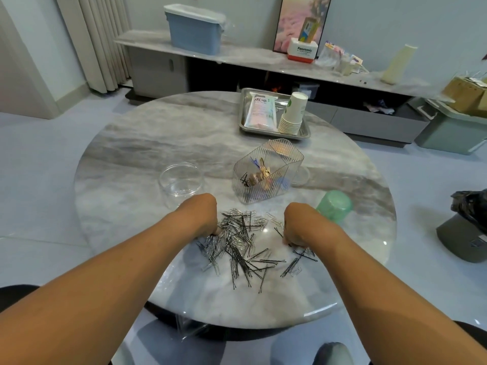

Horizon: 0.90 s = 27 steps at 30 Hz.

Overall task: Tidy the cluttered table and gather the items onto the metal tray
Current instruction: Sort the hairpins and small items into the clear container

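Metal tray [243,111] at 12 o'clock already held the cup stack [292,114] and a packet [261,111]. Pins [242,241] were loose on the table [131,154]. My left hand [201,217] and right hand [299,225] were apart, at 9 and 3 o'clock of the pile; fingers hidden, grip I cannot tell. Most work left, approx.

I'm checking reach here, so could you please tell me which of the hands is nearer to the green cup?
Right. The right hand sits just beside the overturned green cup; the left hand is across the pile of clips and hairpins from it.
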{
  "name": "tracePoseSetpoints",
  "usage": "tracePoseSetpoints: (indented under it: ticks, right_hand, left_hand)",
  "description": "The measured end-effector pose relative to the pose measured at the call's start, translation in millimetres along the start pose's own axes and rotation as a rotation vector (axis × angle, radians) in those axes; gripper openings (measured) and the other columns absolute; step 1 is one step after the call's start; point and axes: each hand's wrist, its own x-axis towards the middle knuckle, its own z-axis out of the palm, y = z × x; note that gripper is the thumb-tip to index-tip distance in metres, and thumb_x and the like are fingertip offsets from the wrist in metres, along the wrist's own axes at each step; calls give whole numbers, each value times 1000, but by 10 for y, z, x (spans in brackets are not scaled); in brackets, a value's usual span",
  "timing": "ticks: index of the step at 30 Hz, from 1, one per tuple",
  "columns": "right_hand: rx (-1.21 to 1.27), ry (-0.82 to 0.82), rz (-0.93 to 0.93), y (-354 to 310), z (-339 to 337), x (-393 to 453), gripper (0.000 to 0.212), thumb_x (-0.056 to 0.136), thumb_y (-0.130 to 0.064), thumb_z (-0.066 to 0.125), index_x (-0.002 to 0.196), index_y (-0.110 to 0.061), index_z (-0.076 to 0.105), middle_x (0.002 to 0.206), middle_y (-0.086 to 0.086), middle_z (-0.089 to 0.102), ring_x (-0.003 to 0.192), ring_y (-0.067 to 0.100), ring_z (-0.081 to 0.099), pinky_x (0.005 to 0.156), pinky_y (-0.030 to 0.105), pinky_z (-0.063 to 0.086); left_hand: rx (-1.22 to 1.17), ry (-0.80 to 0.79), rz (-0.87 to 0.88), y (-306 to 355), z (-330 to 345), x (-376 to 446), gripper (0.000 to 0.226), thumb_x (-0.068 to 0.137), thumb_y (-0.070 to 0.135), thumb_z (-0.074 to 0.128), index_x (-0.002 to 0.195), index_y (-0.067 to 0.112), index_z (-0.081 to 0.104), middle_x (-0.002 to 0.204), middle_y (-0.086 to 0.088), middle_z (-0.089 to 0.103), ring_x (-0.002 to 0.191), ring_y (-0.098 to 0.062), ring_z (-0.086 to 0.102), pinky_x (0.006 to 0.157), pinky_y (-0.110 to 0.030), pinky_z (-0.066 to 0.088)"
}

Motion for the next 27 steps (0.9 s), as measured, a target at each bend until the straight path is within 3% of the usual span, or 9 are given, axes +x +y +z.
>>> tracePoseSetpoints:
  ticks: [3, 6, 10, 13, 15, 17, 22, 24, 27]
  right_hand:
    - [25, 26, -65, -12, 55, -15, 16, 86, -8, 73, 77, -9, 60, 79, 6, 62, 71, 22, 60, 58, 26, 47]
    - [148, 54, -108, -59, 95, -14, 5, 83, -4, 74, 87, -6, 72, 88, 8, 71, 82, 26, 69, 71, 35, 60]
    - [368, 160, -180, -148, 145, 1, 15, 86, -7, 74, 96, -17, 71, 94, 1, 68, 86, 21, 63, 73, 30, 52]
    - [396, 228, -295, -237, 195, 7, 32, 95, -13, 62, 121, -31, 66, 113, 1, 66, 97, 22, 62, 82, 35, 53]
    - [322, 194, -373, -285, 232, 17, 38, 96, -17, 63, 128, -38, 65, 114, -3, 64, 96, 17, 57, 78, 32, 48]
    - [274, 185, -363, -293, 231, 16, 32, 94, -20, 68, 120, -40, 70, 105, -7, 59, 91, 14, 53, 72, 29, 42]
    - [191, 197, -198, -192, 154, 17, 13, 89, -14, 73, 86, -27, 71, 96, -5, 66, 88, 20, 63, 68, 29, 47]
    - [148, 178, -135, -141, 123, 19, 10, 89, -10, 71, 91, -19, 72, 97, 2, 70, 90, 25, 67, 76, 34, 56]
    - [146, 128, -84, -100, 99, 15, 10, 89, -9, 70, 98, -13, 71, 98, 5, 71, 90, 26, 68, 82, 38, 60]
  left_hand:
    - [-54, -6, 0, -6, -28, -14, 36, 87, 33, 79, 94, -1, 70, 89, -10, 71, 82, -24, 63, 85, -35, 55]
    - [-129, 20, -8, -24, -66, -10, 25, 88, 25, 79, 100, 4, 75, 99, -11, 75, 94, -25, 70, 88, -36, 56]
    - [-312, 57, 19, -46, -45, 31, 8, 91, 13, 75, 91, 5, 73, 88, -13, 77, 64, -17, 62, 71, -32, 56]
    - [-217, 128, -11, -133, -14, 90, 19, 93, 22, 72, 97, 4, 70, 93, -15, 76, 80, -28, 71, 80, -39, 60]
    - [-109, 172, -7, -185, -4, 88, 28, 91, 30, 74, 104, 8, 63, 96, -11, 72, 87, -31, 69, 80, -40, 58]
    - [-74, 169, 14, -193, 2, 69, 36, 85, 34, 79, 104, 15, 55, 95, -6, 66, 84, -26, 64, 73, -35, 52]
    - [-117, 78, 82, -120, 85, 42, 24, 75, 36, 88, 76, 23, 68, 76, 4, 69, 74, -15, 64, 64, -28, 44]
    - [-132, 93, 90, -105, 113, 38, 25, 75, 35, 89, 76, 27, 65, 74, 8, 66, 71, -13, 62, 66, -28, 46]
    - [-135, 101, 103, -91, 118, 47, 19, 79, 28, 86, 77, 27, 67, 79, 8, 67, 80, -17, 65, 76, -31, 53]
